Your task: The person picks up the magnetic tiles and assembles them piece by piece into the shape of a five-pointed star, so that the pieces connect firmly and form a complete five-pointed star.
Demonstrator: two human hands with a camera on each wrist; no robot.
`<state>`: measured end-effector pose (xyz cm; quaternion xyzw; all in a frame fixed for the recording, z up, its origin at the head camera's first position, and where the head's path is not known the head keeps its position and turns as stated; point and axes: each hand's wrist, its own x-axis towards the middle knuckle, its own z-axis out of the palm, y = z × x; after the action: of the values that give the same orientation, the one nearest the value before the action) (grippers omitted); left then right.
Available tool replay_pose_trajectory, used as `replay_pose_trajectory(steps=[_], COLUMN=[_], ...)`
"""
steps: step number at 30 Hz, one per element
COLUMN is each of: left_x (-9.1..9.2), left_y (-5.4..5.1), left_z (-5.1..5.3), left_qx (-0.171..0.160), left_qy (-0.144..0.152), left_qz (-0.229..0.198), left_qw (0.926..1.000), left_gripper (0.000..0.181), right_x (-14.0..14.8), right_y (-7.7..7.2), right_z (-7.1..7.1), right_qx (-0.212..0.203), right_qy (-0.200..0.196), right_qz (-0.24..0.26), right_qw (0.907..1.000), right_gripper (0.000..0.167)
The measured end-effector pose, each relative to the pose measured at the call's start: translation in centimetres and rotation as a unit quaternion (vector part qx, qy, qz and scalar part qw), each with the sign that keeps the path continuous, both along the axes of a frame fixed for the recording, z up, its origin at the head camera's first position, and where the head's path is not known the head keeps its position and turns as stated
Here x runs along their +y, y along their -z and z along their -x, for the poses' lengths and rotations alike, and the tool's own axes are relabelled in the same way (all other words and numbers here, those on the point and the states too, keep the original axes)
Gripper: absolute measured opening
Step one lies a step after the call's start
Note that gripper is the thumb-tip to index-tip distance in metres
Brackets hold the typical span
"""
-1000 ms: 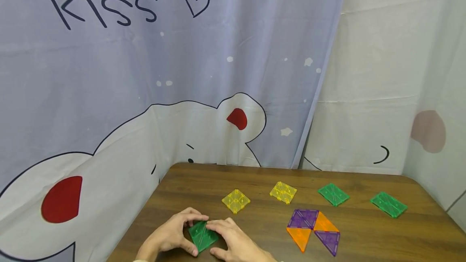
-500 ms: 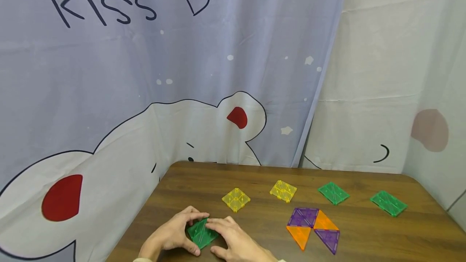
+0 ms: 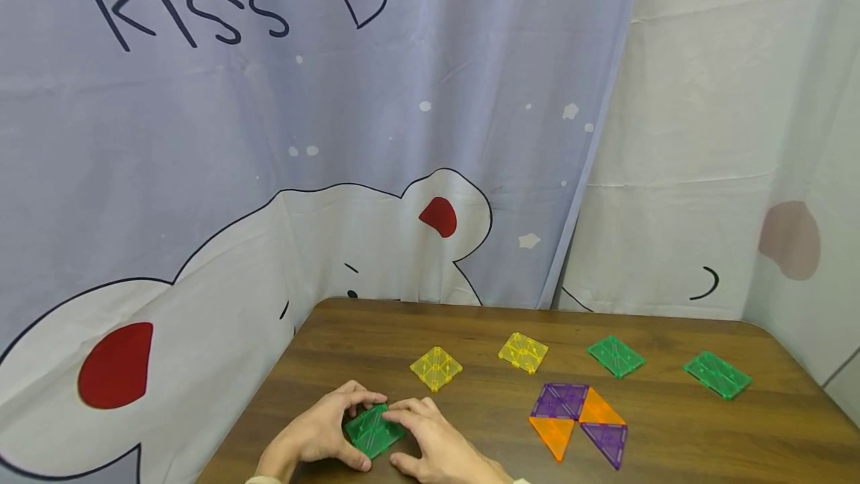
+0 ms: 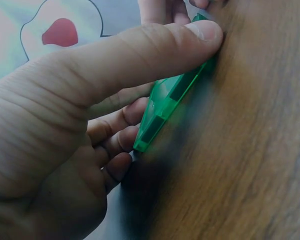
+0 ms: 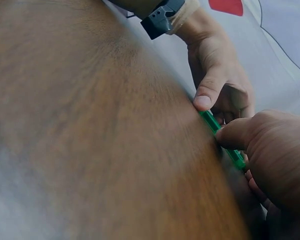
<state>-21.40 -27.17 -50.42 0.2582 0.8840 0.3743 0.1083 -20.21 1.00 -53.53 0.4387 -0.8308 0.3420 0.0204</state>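
A translucent green magnetic tile (image 3: 373, 433) lies on the wooden table, low in the head view. My left hand (image 3: 327, 428) grips it from the left, thumb at the near edge and fingers round the far side. From the right, my right hand (image 3: 440, 443) holds the same tile, its forefinger over the far corner and its thumb low by the near right edge. Dark strips show inside the rim of the green tile (image 4: 162, 112) in the left wrist view. In the right wrist view, the right thumb covers part of the green tile (image 5: 236, 158).
Two yellow tiles (image 3: 436, 369) (image 3: 523, 352) and two more green tiles (image 3: 616, 356) (image 3: 717, 375) lie along the back of the table (image 3: 672, 439). Orange and purple triangles (image 3: 563, 402) are joined in a fan at the middle right. A printed curtain (image 3: 403, 95) hangs behind.
The green tile has turned slightly between the two hands. My right hand has shifted a little, and my left hand has hardly moved. The other tiles stay where they were.
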Motion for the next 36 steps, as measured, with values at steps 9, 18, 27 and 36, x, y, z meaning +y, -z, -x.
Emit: replay_pose_trajectory(steps=[9,18,27,36], left_x=[0.1,0.4,4.2,11.9], left_y=[0.0,-1.0,-3.1,-4.9], left_z=[-0.2,-0.7,-0.6,1.0], left_qx=[-0.001,-0.004,0.082,0.131], left_qy=[0.001,-0.006,-0.036,0.006], left_qz=[-0.002,-0.013,-0.035,-0.025], left_qw=[1.0000,0.9999,0.9954,0.9910], left_gripper=[0.088,0.108,0.094,0.067], right_x=[0.1,0.8,5.1,16.7], right_y=[0.1,-0.1,-2.8,-4.9], right_z=[-0.1,0.1,-0.2,-0.4], right_qx=[0.008,-0.059,-0.081,-0.051], right_qy=[-0.002,-0.012,0.047,0.146], right_qz=[-0.002,0.048,0.113,0.136], right_qw=[1.0000,0.9970,0.9892,0.9786], right_gripper=[0.048,0.070,0.085,0.081])
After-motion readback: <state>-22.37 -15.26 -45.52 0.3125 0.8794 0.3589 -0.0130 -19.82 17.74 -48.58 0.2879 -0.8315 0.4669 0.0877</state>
